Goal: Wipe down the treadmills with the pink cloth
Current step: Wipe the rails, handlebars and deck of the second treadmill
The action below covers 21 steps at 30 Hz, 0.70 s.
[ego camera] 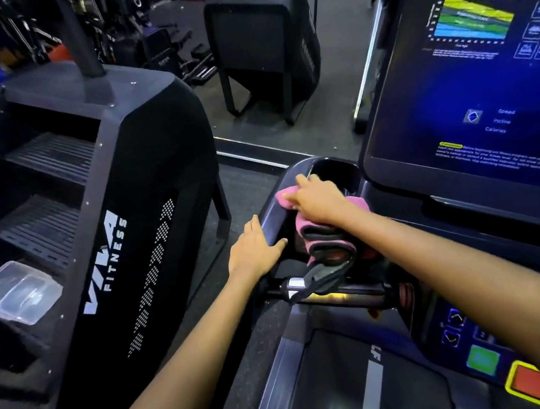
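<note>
The right hand [320, 200] presses the pink cloth [331, 228] onto the left corner of the treadmill [310, 350] console, at the near rim of the cup holder [335, 172]; its fingers lie curled over the wad, gripping it, with a pink corner poking out beyond the fingertips and grey-edged folds hanging down toward the handlebar [338, 292] below. The left hand [256, 247] rests flat on the outer edge of the console, fingers straight and together, thumb reaching toward the cloth, holding nothing and seemingly bracing the person. The lit screen [469, 83] stands just right of the cup holder, and the button panel [477, 349], with its green and red pads, sits under the right forearm. To the left, apart from the treadmill, stands a black stair machine [109, 238] with a clear plastic tub [16, 291] on one of its lower steps. As to progress, the work looks to be in the middle of this one machine: the cloth is on the cup holder area, but nothing in view shows which surfaces are already clean, since no streaks or wet marks can be made out. Judging by where the cloth sits, the screen, the button panel, the handlebar and the deck likely remain, as does any other treadmill; none is clearly in sight, so that share cannot be gauged.
</note>
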Available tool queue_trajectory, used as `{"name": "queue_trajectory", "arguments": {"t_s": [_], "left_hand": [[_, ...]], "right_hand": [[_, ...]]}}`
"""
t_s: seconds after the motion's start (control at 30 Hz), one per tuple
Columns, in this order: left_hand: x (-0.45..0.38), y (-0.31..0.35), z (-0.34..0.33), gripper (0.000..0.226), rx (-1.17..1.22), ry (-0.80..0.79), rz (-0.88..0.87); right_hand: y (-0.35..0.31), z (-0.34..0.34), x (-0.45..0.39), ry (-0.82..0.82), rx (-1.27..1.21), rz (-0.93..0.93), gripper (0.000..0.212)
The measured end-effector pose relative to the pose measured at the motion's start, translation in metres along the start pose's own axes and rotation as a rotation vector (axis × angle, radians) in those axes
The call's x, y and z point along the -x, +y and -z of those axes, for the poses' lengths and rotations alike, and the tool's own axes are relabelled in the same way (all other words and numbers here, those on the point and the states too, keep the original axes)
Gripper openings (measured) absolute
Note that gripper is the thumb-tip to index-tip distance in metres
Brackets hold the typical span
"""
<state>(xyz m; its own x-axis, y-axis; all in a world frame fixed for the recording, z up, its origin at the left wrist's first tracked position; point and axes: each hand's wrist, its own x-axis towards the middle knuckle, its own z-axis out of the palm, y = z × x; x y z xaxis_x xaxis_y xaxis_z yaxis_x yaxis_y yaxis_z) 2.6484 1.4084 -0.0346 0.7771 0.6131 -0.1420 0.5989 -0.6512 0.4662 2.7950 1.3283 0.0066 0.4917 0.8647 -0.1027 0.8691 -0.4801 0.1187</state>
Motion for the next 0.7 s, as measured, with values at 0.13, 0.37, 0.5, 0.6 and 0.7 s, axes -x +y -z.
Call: {"name": "queue_trajectory", "arguments": {"t_s": [0.13,0.37,0.5,0.6,0.7], "left_hand": [[-0.004,-0.004,-0.001,0.077,0.039,0.009,0.015],[-0.004,-0.003,-0.003,0.086,0.004,0.039,-0.059],[-0.006,-0.002,-0.002,0.087,-0.025,0.032,-0.08],[-0.006,-0.003,-0.002,0.086,-0.017,0.016,-0.072],[-0.007,-0.005,-0.002,0.087,-0.021,-0.003,-0.067]], "right_hand": [[-0.006,0.012,-0.03,-0.015,-0.022,-0.261,0.035],[-0.01,0.003,-0.021,0.044,0.039,0.009,0.035],[0.014,0.005,-0.014,-0.009,-0.021,-0.088,0.036],[0.003,0.006,-0.028,0.017,-0.048,-0.23,0.033],[-0.012,0.005,-0.031,0.058,-0.001,-0.111,0.032]]}}
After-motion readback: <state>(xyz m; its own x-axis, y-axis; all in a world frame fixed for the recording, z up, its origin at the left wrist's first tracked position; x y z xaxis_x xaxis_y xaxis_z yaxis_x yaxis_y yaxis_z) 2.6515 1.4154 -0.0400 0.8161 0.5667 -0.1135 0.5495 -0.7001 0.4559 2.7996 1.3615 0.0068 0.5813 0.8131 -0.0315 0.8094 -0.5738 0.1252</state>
